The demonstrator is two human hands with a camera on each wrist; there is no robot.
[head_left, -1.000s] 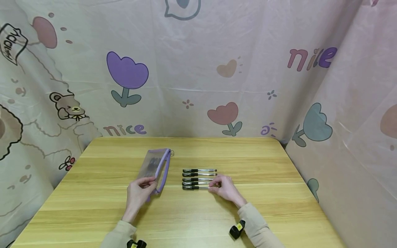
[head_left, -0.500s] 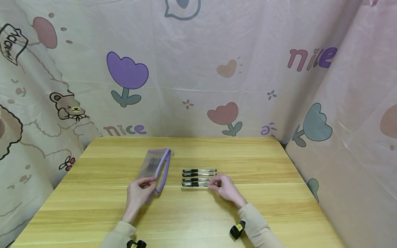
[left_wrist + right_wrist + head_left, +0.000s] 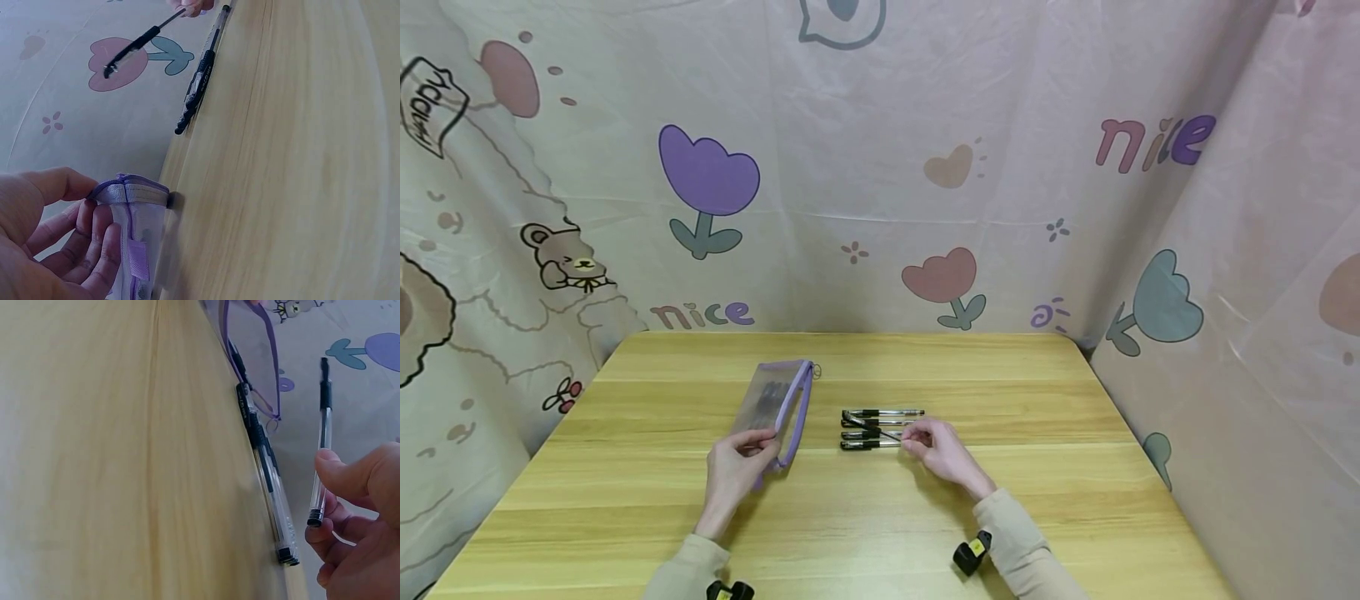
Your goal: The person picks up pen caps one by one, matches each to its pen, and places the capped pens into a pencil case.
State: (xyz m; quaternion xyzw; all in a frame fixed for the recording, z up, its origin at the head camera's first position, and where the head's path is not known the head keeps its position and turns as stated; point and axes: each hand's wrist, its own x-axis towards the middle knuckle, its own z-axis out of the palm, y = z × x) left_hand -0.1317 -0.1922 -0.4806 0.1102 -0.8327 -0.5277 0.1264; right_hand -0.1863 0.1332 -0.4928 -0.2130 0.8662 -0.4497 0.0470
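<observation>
My right hand (image 3: 946, 454) pinches a black-gripped clear pen (image 3: 325, 394) near its rear end. The pen is raised above the table, slanting over the other pens in the head view, its capped end pointing left. Below it, several similar pens (image 3: 272, 481) lie side by side in a row. My left hand (image 3: 739, 467) pinches the near part of the zip edge of a see-through pencil pouch (image 3: 147, 194) with purple trim. The pouch lies left of the pens, its mouth parted and facing right. Dark pen-like shapes show through its side.
The wooden table (image 3: 1037, 400) carries the pouch and pens. A printed cloth (image 3: 850, 167) hangs behind and along both sides. A small ring (image 3: 817, 372) hangs from the pouch's far corner. Black wrist cameras (image 3: 972, 552) sit at both sleeves.
My right hand has picked the nearest pen up from the row and raised it over the others. The remaining pens lie almost as before. My left hand and the pouch have stayed put.
</observation>
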